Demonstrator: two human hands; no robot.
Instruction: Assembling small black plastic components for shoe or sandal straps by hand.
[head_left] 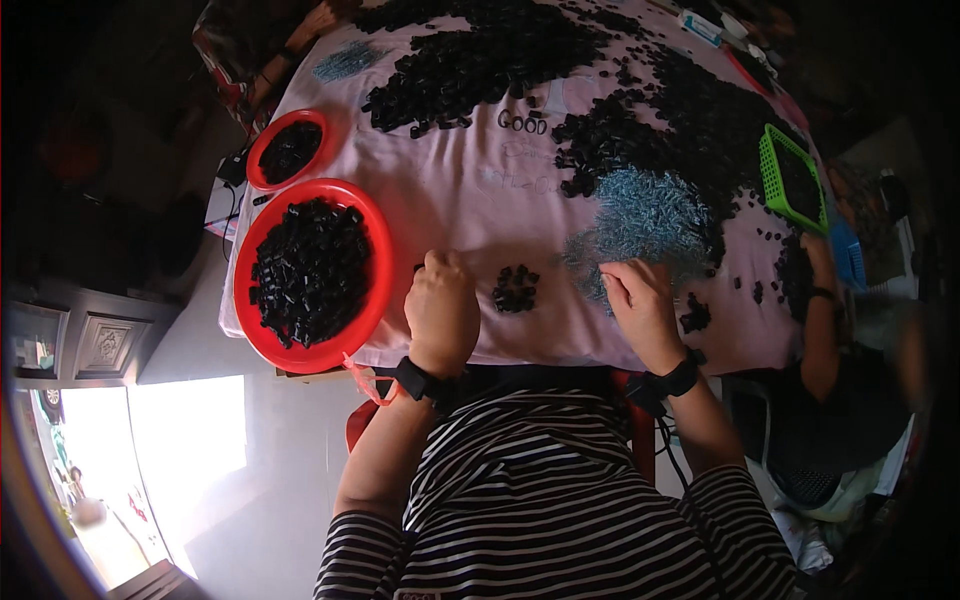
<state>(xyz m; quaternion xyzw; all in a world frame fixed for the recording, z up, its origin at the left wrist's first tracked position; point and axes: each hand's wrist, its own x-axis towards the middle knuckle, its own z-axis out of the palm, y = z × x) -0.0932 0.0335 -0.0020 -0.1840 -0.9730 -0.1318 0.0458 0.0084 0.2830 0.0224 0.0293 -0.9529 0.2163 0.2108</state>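
Observation:
My left hand [442,312] is closed, back upward, just right of the large red basin. A small black piece [418,267] shows at its finger edge. My right hand [642,308] is curled at the near edge of a pile of small blue-grey metal pins or screws [655,212]. Its thumb and forefinger are close together; what lies between them is too small to make out. Between my hands sits a little cluster of black pieces [516,289]. The large red basin [381,262] is full of similar black pieces [310,268].
A pink cloth [450,190] covers the table, with big black-piece heaps [480,65] farther back. A smaller red basin [322,150] stands at the left, a green basket [768,170] at the right. One co-worker's hand [818,262] is by the basket; another's arm [290,50] is far left.

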